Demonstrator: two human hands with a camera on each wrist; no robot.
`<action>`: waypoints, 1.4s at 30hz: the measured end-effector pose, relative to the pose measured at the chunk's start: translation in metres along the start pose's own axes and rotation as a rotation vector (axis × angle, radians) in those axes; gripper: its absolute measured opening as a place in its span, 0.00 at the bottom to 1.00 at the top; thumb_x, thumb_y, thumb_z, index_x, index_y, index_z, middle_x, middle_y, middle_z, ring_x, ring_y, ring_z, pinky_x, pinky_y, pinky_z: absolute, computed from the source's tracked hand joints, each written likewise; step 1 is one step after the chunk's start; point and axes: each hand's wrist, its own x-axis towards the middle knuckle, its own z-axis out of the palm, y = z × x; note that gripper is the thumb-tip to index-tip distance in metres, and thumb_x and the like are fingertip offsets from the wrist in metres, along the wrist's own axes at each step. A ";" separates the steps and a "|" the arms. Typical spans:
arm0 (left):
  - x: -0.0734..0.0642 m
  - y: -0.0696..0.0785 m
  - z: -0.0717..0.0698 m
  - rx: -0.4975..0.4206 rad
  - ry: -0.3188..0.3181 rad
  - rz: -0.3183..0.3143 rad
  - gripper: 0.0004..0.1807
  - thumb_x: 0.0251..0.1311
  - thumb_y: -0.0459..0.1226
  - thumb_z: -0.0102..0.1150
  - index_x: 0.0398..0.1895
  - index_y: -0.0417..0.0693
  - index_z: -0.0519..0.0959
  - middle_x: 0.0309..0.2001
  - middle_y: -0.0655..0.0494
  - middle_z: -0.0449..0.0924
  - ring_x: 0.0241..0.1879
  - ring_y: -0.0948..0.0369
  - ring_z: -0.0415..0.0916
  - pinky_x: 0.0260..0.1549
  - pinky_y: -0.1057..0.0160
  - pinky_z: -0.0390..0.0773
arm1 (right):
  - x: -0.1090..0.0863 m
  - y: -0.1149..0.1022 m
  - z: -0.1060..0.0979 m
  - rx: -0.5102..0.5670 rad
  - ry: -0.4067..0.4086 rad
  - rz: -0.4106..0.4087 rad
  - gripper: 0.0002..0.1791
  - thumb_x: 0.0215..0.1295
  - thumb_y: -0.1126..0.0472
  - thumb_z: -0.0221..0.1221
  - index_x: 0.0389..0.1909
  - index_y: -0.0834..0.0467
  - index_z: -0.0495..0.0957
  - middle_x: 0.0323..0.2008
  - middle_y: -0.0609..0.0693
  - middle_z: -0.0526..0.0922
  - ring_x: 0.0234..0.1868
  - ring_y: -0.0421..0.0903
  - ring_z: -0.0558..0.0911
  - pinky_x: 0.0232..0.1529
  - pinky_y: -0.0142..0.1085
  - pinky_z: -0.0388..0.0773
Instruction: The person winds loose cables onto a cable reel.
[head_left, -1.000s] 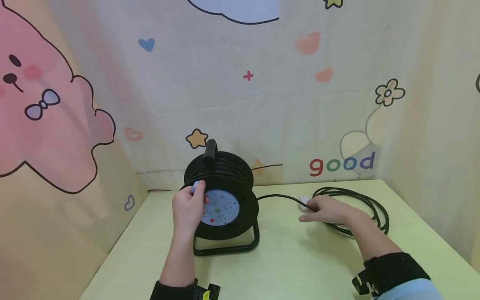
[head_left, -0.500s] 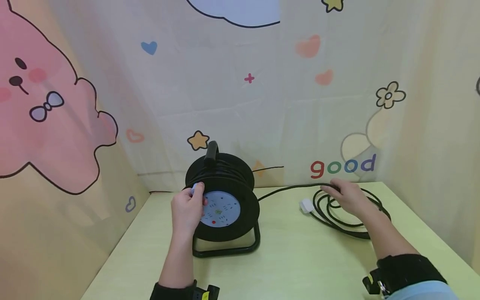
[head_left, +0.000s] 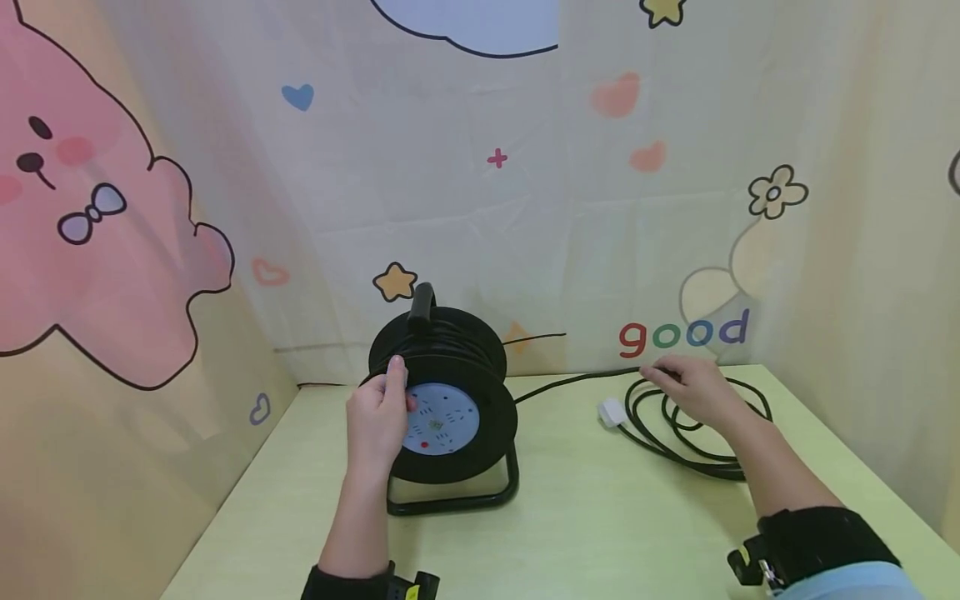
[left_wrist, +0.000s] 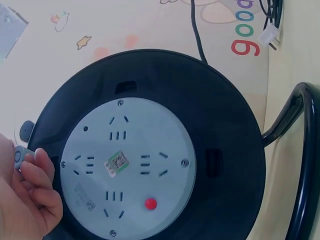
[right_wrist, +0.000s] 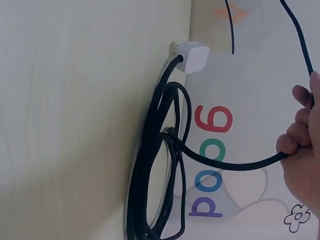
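A black cable reel (head_left: 495, 433) stands on its tubular frame, cable wound between its discs. Its pale blue socket panel (left_wrist: 132, 150) carries several outlets and a red button. My left hand (head_left: 377, 421) grips the small grey winding knob (left_wrist: 21, 156) at the disc's edge, thumb on top. Off to the right, my right hand (head_left: 697, 390) holds the black cable (head_left: 577, 379), fingers curled round it above the table. From that hand the cable runs left to the reel and down into a loose coil (right_wrist: 145, 170). A white plug (head_left: 612, 412) lies at the coil's left side.
The pale table (head_left: 570, 533) meets a printed curtain (head_left: 450, 200) close behind the reel. The reel's carrying handle (head_left: 422, 307) sticks up at the top, and its base frame (head_left: 457, 502) reaches forward.
My right hand has moved back and right from beside the plug, raising the cable, then shifted slightly left. The coil's loops have shifted. My left hand stays at the knob, its thumb slightly higher.
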 end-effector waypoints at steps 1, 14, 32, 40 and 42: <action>-0.001 0.001 0.001 0.014 0.003 0.028 0.35 0.68 0.63 0.37 0.16 0.46 0.72 0.15 0.53 0.73 0.20 0.55 0.68 0.17 0.57 0.65 | 0.001 -0.002 0.001 0.001 -0.006 -0.001 0.16 0.72 0.46 0.51 0.34 0.52 0.78 0.25 0.48 0.75 0.27 0.47 0.71 0.28 0.41 0.69; -0.014 0.015 0.029 0.164 -0.087 0.208 0.30 0.69 0.61 0.36 0.17 0.50 0.65 0.14 0.54 0.62 0.16 0.59 0.64 0.13 0.60 0.62 | 0.011 -0.027 0.017 0.022 -0.076 -0.102 0.08 0.70 0.56 0.55 0.36 0.53 0.82 0.29 0.44 0.80 0.29 0.43 0.74 0.32 0.42 0.74; -0.033 0.021 0.071 0.308 -0.325 0.194 0.29 0.69 0.54 0.42 0.09 0.51 0.62 0.10 0.60 0.58 0.13 0.60 0.64 0.10 0.62 0.60 | 0.031 -0.078 0.057 0.113 -0.224 -0.179 0.06 0.68 0.60 0.57 0.39 0.55 0.83 0.31 0.43 0.81 0.31 0.40 0.76 0.36 0.41 0.76; -0.034 0.013 0.081 0.287 -0.579 0.045 0.30 0.66 0.52 0.43 0.07 0.51 0.70 0.08 0.63 0.68 0.09 0.61 0.61 0.09 0.64 0.56 | 0.037 -0.096 0.076 0.098 -0.269 -0.234 0.07 0.68 0.60 0.57 0.37 0.53 0.83 0.30 0.40 0.82 0.30 0.37 0.77 0.37 0.40 0.77; -0.035 0.010 0.083 0.284 -0.630 0.025 0.29 0.65 0.51 0.44 0.07 0.51 0.73 0.08 0.63 0.72 0.09 0.61 0.60 0.08 0.64 0.54 | 0.038 -0.098 0.081 0.088 -0.287 -0.247 0.07 0.68 0.60 0.56 0.37 0.54 0.83 0.30 0.39 0.82 0.30 0.36 0.77 0.36 0.39 0.77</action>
